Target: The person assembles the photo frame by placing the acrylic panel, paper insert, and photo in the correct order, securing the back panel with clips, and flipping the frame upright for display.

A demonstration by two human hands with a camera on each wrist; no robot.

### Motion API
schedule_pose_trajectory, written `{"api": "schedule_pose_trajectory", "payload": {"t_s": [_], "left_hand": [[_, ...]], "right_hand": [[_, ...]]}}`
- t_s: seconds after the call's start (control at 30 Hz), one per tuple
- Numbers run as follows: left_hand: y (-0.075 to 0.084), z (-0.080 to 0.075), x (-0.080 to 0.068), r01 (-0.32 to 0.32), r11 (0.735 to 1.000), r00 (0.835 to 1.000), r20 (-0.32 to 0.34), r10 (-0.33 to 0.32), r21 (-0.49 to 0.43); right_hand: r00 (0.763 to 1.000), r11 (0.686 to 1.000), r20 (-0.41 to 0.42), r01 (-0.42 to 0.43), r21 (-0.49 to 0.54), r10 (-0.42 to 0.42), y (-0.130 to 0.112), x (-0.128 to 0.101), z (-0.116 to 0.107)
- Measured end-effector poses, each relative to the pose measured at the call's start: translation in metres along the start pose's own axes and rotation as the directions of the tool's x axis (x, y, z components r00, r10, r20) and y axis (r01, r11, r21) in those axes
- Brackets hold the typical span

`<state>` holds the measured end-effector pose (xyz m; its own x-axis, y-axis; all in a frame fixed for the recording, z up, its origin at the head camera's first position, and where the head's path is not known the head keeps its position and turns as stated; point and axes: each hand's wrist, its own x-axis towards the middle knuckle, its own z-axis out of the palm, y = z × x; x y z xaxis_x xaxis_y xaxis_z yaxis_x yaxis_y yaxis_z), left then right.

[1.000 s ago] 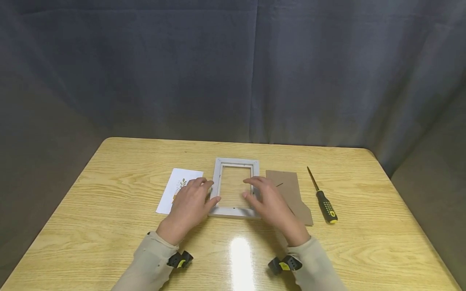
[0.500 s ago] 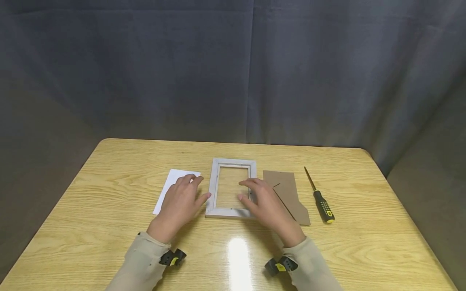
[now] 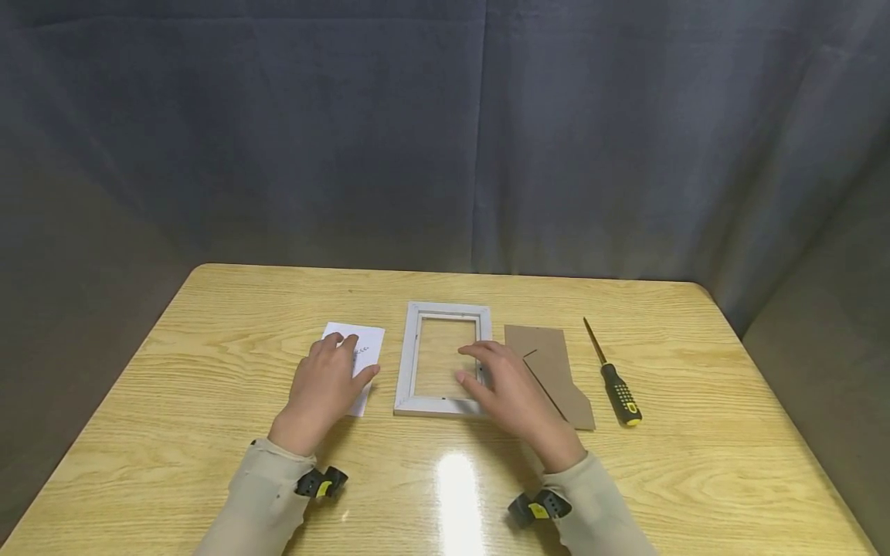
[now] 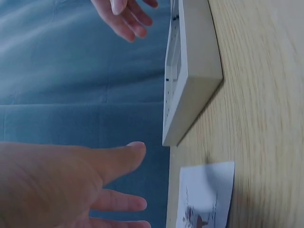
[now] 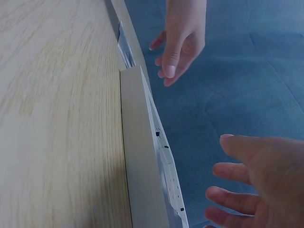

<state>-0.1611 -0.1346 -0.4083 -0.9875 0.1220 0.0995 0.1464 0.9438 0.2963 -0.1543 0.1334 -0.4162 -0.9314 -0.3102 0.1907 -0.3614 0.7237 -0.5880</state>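
Note:
My left hand hovers over a white printed card, with thumb and fingers spread. Part of the card is hidden under the hand. In the left wrist view, the fingers stand apart from the card and hold nothing. A light grey picture frame lies on the table with its recessed side up and a see-through middle. Above its lower right side is my right hand, fingers relaxed and slightly bent. The right wrist view has that hand beside the frame, with nothing held.
A brown backing board with a dark slanted line lies right of the frame. Farther right is a black and yellow screwdriver, tip pointing away. A dark curtain hangs behind the wooden table.
My left hand has moved left, away from the frame and over the card. The right hand stays almost where it was.

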Motion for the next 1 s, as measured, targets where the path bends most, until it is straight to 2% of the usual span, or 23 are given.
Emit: {"api": "schedule_pose_trajectory", "payload": {"t_s": [0.23,0.53,0.83,1.0], "left_hand": [[-0.008,0.003,0.002,0.040,0.999,0.999,0.020,-0.040,-0.012],[-0.017,0.007,0.005,0.120,0.991,0.985,0.117,-0.126,0.053],[-0.025,0.002,0.006,0.206,0.978,0.967,0.142,-0.210,0.046],[-0.029,0.004,0.006,0.232,0.972,0.961,0.145,-0.233,0.024]], "right_hand": [[1.000,1.000,-0.003,0.020,-0.011,-0.020,0.001,0.000,0.000],[1.000,1.000,0.014,0.009,-0.014,-0.008,0.001,-0.001,0.000],[1.000,1.000,0.003,0.012,-0.024,-0.012,0.000,-0.001,0.001],[1.000,1.000,0.007,0.010,-0.028,-0.010,0.001,-0.001,0.000]]}}
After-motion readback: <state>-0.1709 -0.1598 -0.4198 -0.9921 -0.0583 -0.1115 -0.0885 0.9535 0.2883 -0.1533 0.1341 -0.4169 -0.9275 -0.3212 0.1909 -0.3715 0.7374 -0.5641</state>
